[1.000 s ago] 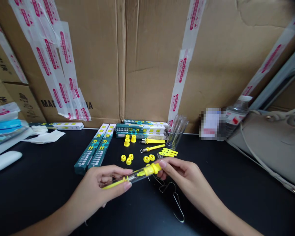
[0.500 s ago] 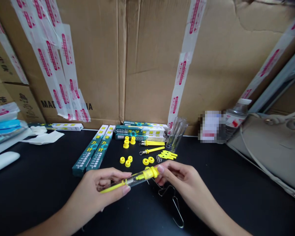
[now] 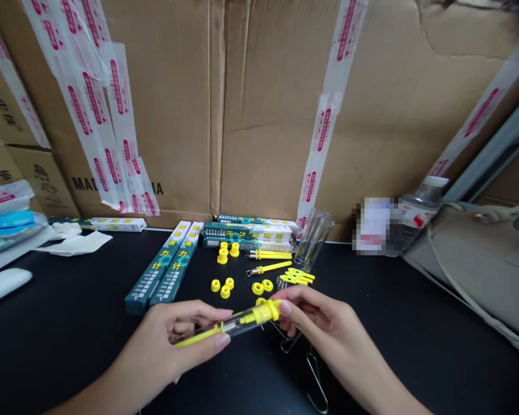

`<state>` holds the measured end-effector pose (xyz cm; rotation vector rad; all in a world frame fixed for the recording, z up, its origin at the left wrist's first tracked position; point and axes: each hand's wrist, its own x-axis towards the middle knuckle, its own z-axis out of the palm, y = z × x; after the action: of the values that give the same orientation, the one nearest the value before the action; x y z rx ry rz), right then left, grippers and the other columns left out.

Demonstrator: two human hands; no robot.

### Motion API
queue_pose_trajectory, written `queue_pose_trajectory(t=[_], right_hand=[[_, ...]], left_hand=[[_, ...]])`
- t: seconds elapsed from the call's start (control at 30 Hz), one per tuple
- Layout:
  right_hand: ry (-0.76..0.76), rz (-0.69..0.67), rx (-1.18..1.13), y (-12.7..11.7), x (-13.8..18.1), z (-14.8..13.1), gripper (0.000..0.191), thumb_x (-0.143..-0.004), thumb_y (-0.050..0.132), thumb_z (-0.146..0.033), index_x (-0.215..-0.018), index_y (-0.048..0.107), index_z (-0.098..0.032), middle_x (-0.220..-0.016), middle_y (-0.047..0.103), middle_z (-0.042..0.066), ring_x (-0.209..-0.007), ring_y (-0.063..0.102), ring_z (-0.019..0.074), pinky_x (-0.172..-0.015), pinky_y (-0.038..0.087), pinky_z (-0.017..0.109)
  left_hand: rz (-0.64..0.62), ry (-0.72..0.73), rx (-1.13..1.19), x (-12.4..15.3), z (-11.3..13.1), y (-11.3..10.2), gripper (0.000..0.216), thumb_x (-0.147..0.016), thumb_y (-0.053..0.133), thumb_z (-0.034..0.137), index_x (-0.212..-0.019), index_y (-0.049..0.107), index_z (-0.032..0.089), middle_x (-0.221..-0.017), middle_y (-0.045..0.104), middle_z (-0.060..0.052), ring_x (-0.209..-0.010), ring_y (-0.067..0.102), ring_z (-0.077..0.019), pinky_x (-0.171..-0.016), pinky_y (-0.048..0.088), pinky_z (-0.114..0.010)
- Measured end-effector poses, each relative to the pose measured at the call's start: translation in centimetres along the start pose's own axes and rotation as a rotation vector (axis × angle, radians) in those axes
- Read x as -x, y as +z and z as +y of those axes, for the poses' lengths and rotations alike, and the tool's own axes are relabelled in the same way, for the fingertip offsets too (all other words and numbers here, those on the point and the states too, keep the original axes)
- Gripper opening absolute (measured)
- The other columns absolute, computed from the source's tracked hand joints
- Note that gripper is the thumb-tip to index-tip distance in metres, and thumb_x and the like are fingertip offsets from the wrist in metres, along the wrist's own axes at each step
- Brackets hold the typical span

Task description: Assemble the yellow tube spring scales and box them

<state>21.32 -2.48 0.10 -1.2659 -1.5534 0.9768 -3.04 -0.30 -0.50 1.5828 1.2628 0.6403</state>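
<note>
Between my hands is a tubular spring scale (image 3: 241,324), a clear tube with a yellow rod and metal spring inside, tilted up to the right. My left hand (image 3: 168,340) is closed around the tube's lower left part. At the right end, the thumb and fingers of my right hand (image 3: 324,323) pinch the yellow end cap (image 3: 273,310). Bent wire hooks (image 3: 316,380) lie on the black table below my right hand. Beyond the tube are yellow rings (image 3: 262,287), yellow collars (image 3: 223,256), and yellow rods with metal ends (image 3: 270,268).
Long green-and-white boxes (image 3: 173,268) lie left of the parts and along the cardboard wall (image 3: 177,104). Clear tubes (image 3: 315,239) stand behind small yellow pieces (image 3: 298,276). A plastic bottle (image 3: 419,216) and a beige bag (image 3: 471,265) are at right, tissues (image 3: 75,242) at left.
Both hands keep their grips on the spring scale. In the picture they sit slightly lower and further right, and the view has shifted a little.
</note>
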Motion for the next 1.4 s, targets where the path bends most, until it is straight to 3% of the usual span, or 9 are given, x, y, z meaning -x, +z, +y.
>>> queue_pose_trajectory(t=[0.1,0.17,0.27,0.37,0.53,0.77,0.97,1.13,1.4], right_hand=[[-0.091,0.014,0.281,-0.1,0.3,0.0,0.04,-0.098,0.049,-0.047,-0.071,0.062,-0.021,-0.062,0.06,0.0,-0.058,0.058,0.0154,-0.056,0.048,0.026],[-0.17,0.052,0.371,-0.1,0.4,0.2,0.036,-0.099,0.049,-0.042,-0.074,0.064,-0.021,-0.068,0.065,0.001,-0.061,0.06,0.0162,-0.06,0.049,0.027],[-0.214,0.093,0.217,0.1,0.4,0.4,0.016,-0.095,0.058,-0.034,-0.107,0.065,-0.025,-0.1,0.071,0.004,-0.084,0.068,0.0184,-0.075,0.056,0.027],[-0.205,0.076,-0.015,0.2,0.2,0.6,0.024,-0.09,0.064,-0.025,-0.114,0.062,-0.028,-0.111,0.068,0.003,-0.098,0.068,0.0175,-0.086,0.057,0.026],[-0.129,0.047,-0.071,0.3,0.0,0.7,0.007,-0.089,0.066,-0.024,-0.096,0.068,-0.024,-0.098,0.071,0.003,-0.092,0.071,0.0176,-0.084,0.058,0.025],[-0.147,0.073,0.066,0.3,0.5,0.4,0.018,-0.097,0.056,-0.036,-0.108,0.062,-0.023,-0.073,0.07,0.0,-0.059,0.068,0.0144,-0.056,0.058,0.023],[-0.21,0.045,0.081,0.2,0.8,0.4,0.017,-0.093,0.062,-0.028,-0.109,0.064,-0.024,-0.093,0.074,0.004,-0.074,0.073,0.0174,-0.072,0.061,0.028],[-0.132,-0.009,0.0,0.2,0.4,0.5,0.015,-0.095,0.058,-0.031,-0.106,0.064,-0.023,-0.084,0.072,0.002,-0.071,0.07,0.0168,-0.07,0.06,0.028],[-0.315,0.014,0.504,-0.4,0.5,0.0,0.036,-0.103,0.044,-0.036,-0.07,0.053,-0.023,-0.063,0.057,-0.002,-0.055,0.053,0.0144,-0.055,0.041,0.027]], left_hand=[[0.011,-0.002,-0.01,0.3,0.4,0.1,0.043,-0.07,0.073,0.051,-0.102,0.079,0.022,-0.065,0.066,-0.002,-0.05,0.047,-0.011,-0.035,0.03,-0.015],[0.021,-0.008,-0.009,0.4,0.6,0.2,0.041,-0.07,0.073,0.049,-0.101,0.079,0.022,-0.067,0.068,-0.002,-0.051,0.049,-0.0111,-0.035,0.03,-0.015],[0.023,-0.017,0.001,0.3,0.6,0.1,0.043,-0.072,0.072,0.049,-0.105,0.078,0.021,-0.067,0.068,-0.001,-0.045,0.042,-0.0081,-0.036,0.032,-0.016],[0.016,-0.007,0.048,0.1,0.7,0.0,0.046,-0.072,0.072,0.049,-0.106,0.076,0.018,-0.072,0.069,-0.002,-0.046,0.042,-0.0079,-0.035,0.033,-0.016],[0.008,-0.012,0.054,0.1,0.6,0.0,0.046,-0.072,0.072,0.049,-0.106,0.076,0.018,-0.072,0.068,-0.003,-0.046,0.042,-0.0074,-0.035,0.032,-0.015],[-0.043,0.001,0.0,0.1,-0.1,0.0,0.049,-0.074,0.07,0.055,-0.109,0.076,0.02,-0.065,0.065,-0.001,-0.046,0.04,-0.0087,-0.034,0.03,-0.015],[0.006,-0.002,0.057,0.2,0.8,-0.1,0.045,-0.072,0.073,0.05,-0.105,0.076,0.019,-0.068,0.066,-0.001,-0.047,0.042,-0.0088,-0.035,0.033,-0.015],[-0.003,0.004,0.061,0.2,0.9,-0.2,0.047,-0.073,0.073,0.051,-0.107,0.075,0.018,-0.07,0.068,-0.003,-0.049,0.044,-0.0096,-0.036,0.035,-0.016],[-0.063,0.016,0.01,0.1,0.1,-0.3,0.049,-0.075,0.072,0.052,-0.11,0.075,0.018,-0.072,0.069,-0.004,-0.05,0.047,-0.0107,-0.036,0.034,-0.017]])
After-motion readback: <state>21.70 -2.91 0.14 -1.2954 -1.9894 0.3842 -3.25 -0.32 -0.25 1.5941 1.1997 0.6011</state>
